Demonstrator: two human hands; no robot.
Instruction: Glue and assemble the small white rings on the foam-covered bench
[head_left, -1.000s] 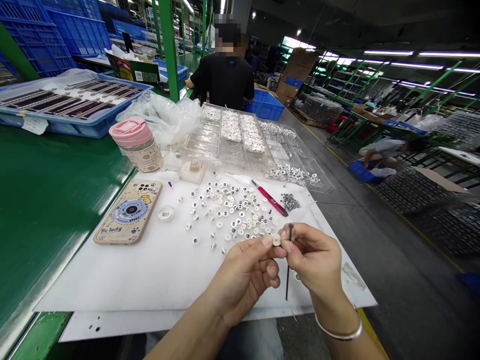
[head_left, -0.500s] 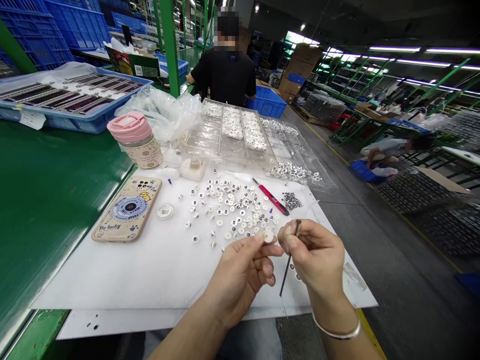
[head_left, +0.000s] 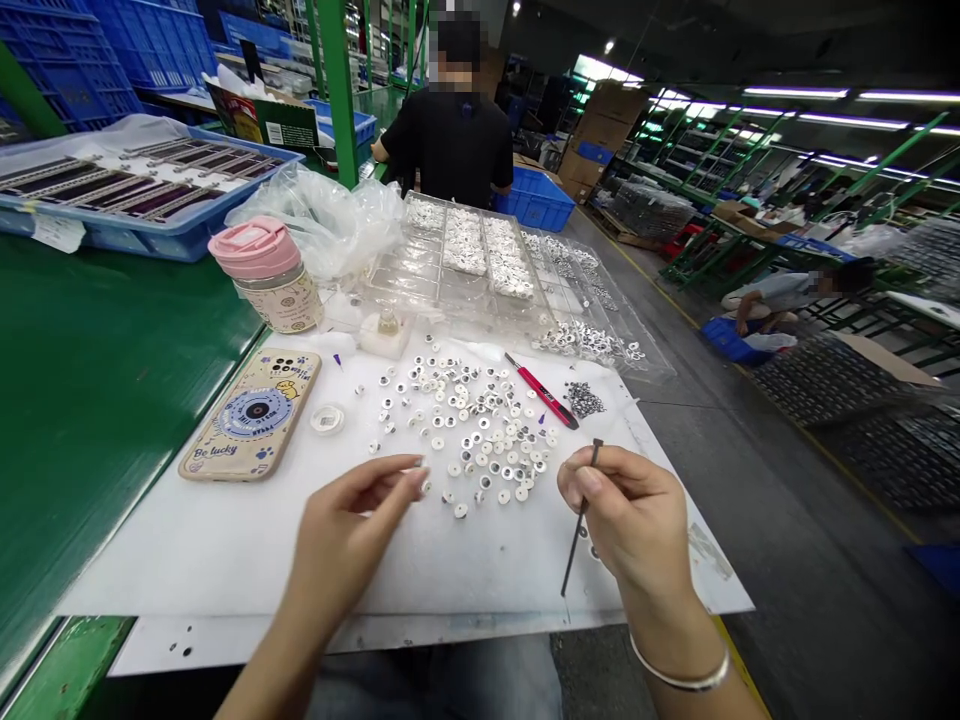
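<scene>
My left hand (head_left: 356,525) is over the white sheet at the left edge of the scattered small round white parts (head_left: 480,425). Its thumb and forefinger come together near a few of these discs; what is between the fingertips is too small to make out. Several of the parts show a dark or metallic centre. In my right hand (head_left: 630,510), thumb and fingers grip a thin dark rod (head_left: 574,560) with a wider top end, its lower end slanting down toward the sheet. A couple of round parts lie partly hidden behind this hand.
A red-handled pen-like tool (head_left: 546,396) and a pile of tiny metal pieces (head_left: 583,399) lie beyond my right hand. At left are a phone (head_left: 255,415), a small round container (head_left: 327,419) and a pink-lidded cup (head_left: 262,275). Clear compartment trays (head_left: 427,285) stand behind; a person (head_left: 454,140) sits farther back.
My left hand has moved left, away from my right hand, and no longer holds the white disc near the rod. My right hand keeps the rod in nearly the same place.
</scene>
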